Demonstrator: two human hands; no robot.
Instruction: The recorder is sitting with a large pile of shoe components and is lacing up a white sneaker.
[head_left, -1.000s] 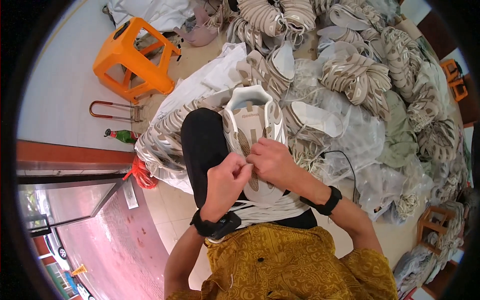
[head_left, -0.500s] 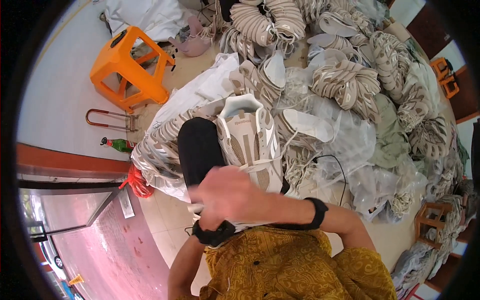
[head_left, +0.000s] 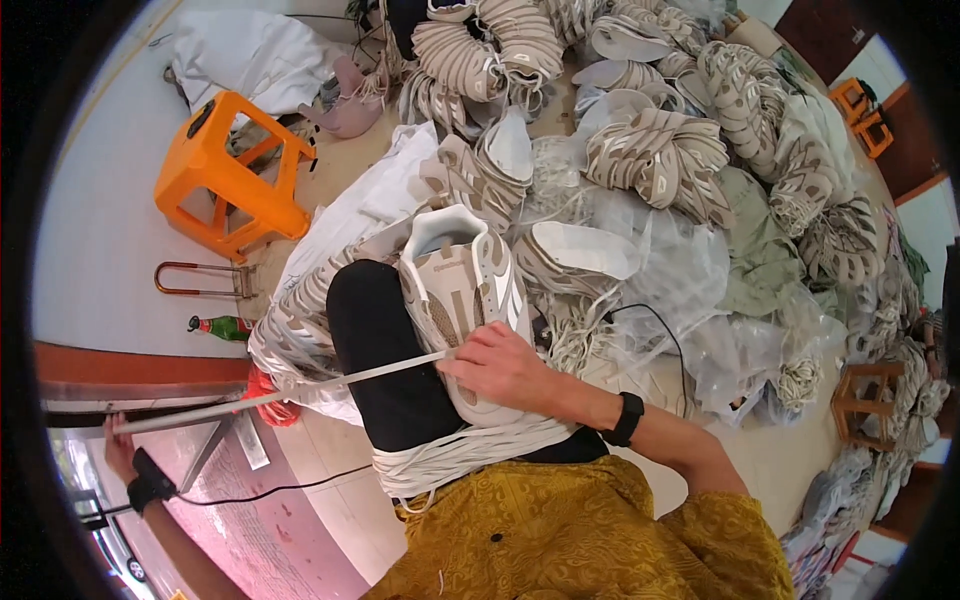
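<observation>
A beige and white sneaker upper (head_left: 455, 285) lies over my black-clad leg (head_left: 372, 330), its collar pointing away from me. One flat white shoelace (head_left: 300, 390) runs taut from the upper across that leg to the far left. At its outer end my left hand (head_left: 120, 450) is closed on the lace, arm stretched out. My right hand (head_left: 500, 370) rests on the front of the upper, fingers pinched where the lace meets it. Across my lap lies a bundle of white shoelaces (head_left: 470, 455). Behind the right fingers, the lacing holes are hidden.
Stacks of similar uppers (head_left: 655, 160) and clear plastic bags (head_left: 680, 250) cover the floor ahead and right. To the left stand an orange stool (head_left: 235, 180) and a green bottle (head_left: 222, 327). A black cable (head_left: 280, 488) trails from my left wrist; a wooden stool (head_left: 868, 405) stands at right.
My left hand has swung from beside my lap out to the far left, drawing the shoelace straight. The right hand has moved slightly right onto the upper, uncovering the lace bundle.
</observation>
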